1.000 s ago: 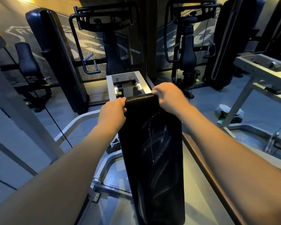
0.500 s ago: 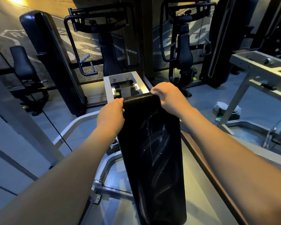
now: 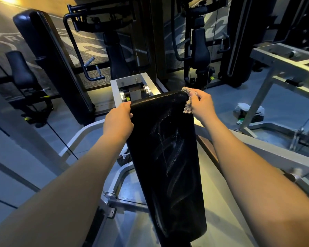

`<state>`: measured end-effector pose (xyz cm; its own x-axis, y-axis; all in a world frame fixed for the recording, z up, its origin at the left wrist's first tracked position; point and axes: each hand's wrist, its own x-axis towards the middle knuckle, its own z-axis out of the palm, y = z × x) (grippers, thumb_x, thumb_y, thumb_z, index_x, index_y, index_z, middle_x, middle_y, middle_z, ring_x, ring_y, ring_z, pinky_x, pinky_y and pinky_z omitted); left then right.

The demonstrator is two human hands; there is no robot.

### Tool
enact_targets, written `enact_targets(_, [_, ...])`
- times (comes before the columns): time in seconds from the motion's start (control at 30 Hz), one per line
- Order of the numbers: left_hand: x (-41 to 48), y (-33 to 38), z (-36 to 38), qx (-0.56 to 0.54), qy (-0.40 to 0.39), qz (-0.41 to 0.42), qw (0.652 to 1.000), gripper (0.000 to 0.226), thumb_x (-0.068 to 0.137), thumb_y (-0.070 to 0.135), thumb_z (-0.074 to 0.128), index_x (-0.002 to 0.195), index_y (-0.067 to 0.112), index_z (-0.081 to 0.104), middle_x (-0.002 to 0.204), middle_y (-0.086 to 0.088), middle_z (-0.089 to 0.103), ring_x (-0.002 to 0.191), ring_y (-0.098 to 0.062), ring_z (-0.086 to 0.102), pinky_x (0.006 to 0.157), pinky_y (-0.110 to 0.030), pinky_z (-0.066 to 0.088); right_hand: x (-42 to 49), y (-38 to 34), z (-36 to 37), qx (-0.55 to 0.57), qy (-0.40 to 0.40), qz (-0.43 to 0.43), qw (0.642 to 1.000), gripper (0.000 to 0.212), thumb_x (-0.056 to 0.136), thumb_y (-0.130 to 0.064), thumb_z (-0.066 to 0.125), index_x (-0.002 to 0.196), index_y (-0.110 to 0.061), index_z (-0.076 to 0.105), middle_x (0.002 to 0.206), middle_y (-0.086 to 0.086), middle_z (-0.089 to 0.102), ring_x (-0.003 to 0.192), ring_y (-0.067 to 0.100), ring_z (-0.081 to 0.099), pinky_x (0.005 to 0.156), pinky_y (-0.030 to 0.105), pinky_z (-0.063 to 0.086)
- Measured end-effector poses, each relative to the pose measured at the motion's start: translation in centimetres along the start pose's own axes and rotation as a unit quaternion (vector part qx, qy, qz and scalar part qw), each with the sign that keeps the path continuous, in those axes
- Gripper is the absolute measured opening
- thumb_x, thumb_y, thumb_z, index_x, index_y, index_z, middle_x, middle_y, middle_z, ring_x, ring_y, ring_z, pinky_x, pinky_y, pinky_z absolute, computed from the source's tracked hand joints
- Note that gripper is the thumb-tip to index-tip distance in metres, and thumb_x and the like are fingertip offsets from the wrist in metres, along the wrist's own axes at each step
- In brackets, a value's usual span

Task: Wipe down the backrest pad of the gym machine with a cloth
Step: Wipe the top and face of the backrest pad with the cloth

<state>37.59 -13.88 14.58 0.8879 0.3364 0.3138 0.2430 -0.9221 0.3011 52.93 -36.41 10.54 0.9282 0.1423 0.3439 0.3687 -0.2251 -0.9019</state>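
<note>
Right grip (image 3: 202, 104): clenching the cloth (image 3: 187, 108), thumb pinching it against the fingers.
Left grip (image 3: 119, 122): curling over the top left corner of the backrest pad (image 3: 164, 166), apparently bracing it.
Cloth: bunching inside the right grip, with frayed ends poking out above and below the thumb and touching the pad's top right corner.
Backrest pad: spanning from one grip to the other at its top edge, then running down and away below both.
Streaks (image 3: 169, 148): glistening on the pad face below the grips, nearer the right one, probably as moisture.
Metal frame (image 3: 132, 81): sitting just beyond the left grip, behind the pad top.
Stage, judging: working the top edge, with the face below likely needing another pass.
Risk, coverage: wiping with so small a wad, probably leaving streaks and missing strips.
Risk, hold: pinching only lightly, so possibly dropping the cloth past the right edge.
Risk, snagging: trailing frayed ends near the frame hardware when crossing toward the left grip.
</note>
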Motion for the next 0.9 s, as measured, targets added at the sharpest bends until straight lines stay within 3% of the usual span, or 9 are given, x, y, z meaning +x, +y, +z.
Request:
enact_targets(0.07, [-0.1,0.0,0.0,0.000,0.000,0.002,1.000,0.031,0.094,0.001,0.055,0.123,0.014,0.058,0.089,-0.005,0.062,0.082,-0.026,0.053,0.072,-0.039,0.048,-0.9,1.3,0.0,-0.022,0.010,0.030,0.999,0.039,0.108,-0.016,0.044,0.075,-0.027,0.064,0.078,-0.009,0.058,0.072,0.002,0.050,0.064,0.017,0.042])
enact_targets(0.13, [-0.1,0.0,0.0,-0.003,0.001,0.005,1.000,0.033,0.093,0.000,0.055,0.123,0.014,0.058,0.089,-0.005,0.063,0.082,-0.025,0.053,0.071,-0.038,0.047,-2.3,3.1,0.0,-0.049,-0.002,0.077,0.996,0.042,0.107,-0.021,0.044,0.065,-0.024,0.045,0.069,-0.005,0.047,0.065,0.011,0.043,0.061,0.025,0.037])
enact_targets(0.23, [-0.2,0.1,0.1,0.005,0.018,0.001,1.000,0.032,0.094,0.001,0.054,0.123,0.015,0.059,0.085,-0.003,0.057,0.080,-0.024,0.048,0.069,-0.036,0.040,-4.3,4.6,-0.5,-0.013,-0.054,0.121,0.991,0.026,0.104,-0.031,0.047,0.084,-0.028,0.062,0.085,-0.004,0.064,0.082,0.017,0.060,0.085,0.033,0.051])
enact_targets(0.33, [-0.3,0.1,0.1,0.007,0.015,0.001,1.000,0.035,0.095,0.003,0.054,0.127,0.016,0.058,0.087,-0.004,0.057,0.080,-0.024,0.048,0.069,-0.036,0.040,-4.8,5.3,-1.6,-0.067,-0.107,0.071,0.989,0.024,0.104,-0.019,0.048,0.120,-0.021,0.066,0.110,-0.002,0.069,0.103,0.019,0.063,0.095,0.039,0.050])
enact_targets(0.4, [-0.3,0.1,0.1,0.008,0.010,0.003,1.000,0.037,0.095,0.003,0.054,0.130,0.017,0.057,0.088,-0.005,0.059,0.080,-0.024,0.049,0.069,-0.036,0.040,-4.8,5.7,-2.0,-0.143,-0.092,0.021,0.985,0.023,0.105,-0.020,0.050,0.122,-0.017,0.065,0.113,0.005,0.069,0.103,0.023,0.062,0.089,0.039,0.050])
enact_targets(0.5, [-0.3,0.1,0.1,0.001,0.008,0.000,1.000,0.036,0.094,0.002,0.055,0.127,0.016,0.057,0.091,-0.009,0.064,0.081,-0.028,0.053,0.068,-0.038,0.045,-3.7,5.1,-1.6,-0.183,-0.058,-0.014,0.981,0.013,0.104,-0.022,0.054,0.101,-0.015,0.065,0.097,0.011,0.064,0.091,0.028,0.058,0.077,0.032,0.037])
enact_targets(0.6, [-0.5,0.2,0.2,-0.004,0.007,-0.001,1.000,0.038,0.093,0.001,0.056,0.128,0.017,0.056,0.096,-0.011,0.067,0.085,-0.031,0.058,0.071,-0.041,0.051,-1.3,2.3,-1.1,-0.179,0.014,-0.064,0.982,0.031,0.104,-0.021,0.057,0.132,-0.013,0.067,0.099,0.007,0.055,0.094,0.024,0.055,0.077,0.025,0.033])
enact_targets(0.73, [-0.8,0.3,0.3,-0.024,0.016,-0.007,1.000,0.040,0.093,-0.002,0.055,0.129,0.016,0.055,0.095,-0.006,0.064,0.083,-0.025,0.054,0.068,-0.037,0.044,-0.2,-0.7,1.5,-0.210,0.034,-0.157,0.964,0.037,0.102,-0.013,0.057,0.138,-0.013,0.063,0.106,0.007,0.049,0.094,0.018,0.048,0.080,0.022,0.038])
enact_targets(0.9, [-1.0,0.0,0.4,-0.043,0.035,-0.007,0.998,0.041,0.092,-0.005,0.053,0.127,0.017,0.056,0.091,0.001,0.056,0.086,-0.024,0.053,0.068,-0.036,0.039,-3.9,3.4,3.0,-0.238,0.120,-0.163,0.950,0.051,0.091,0.007,0.058,0.142,-0.001,0.057,0.107,0.020,0.053,0.096,0.033,0.053,0.077,0.035,0.048])
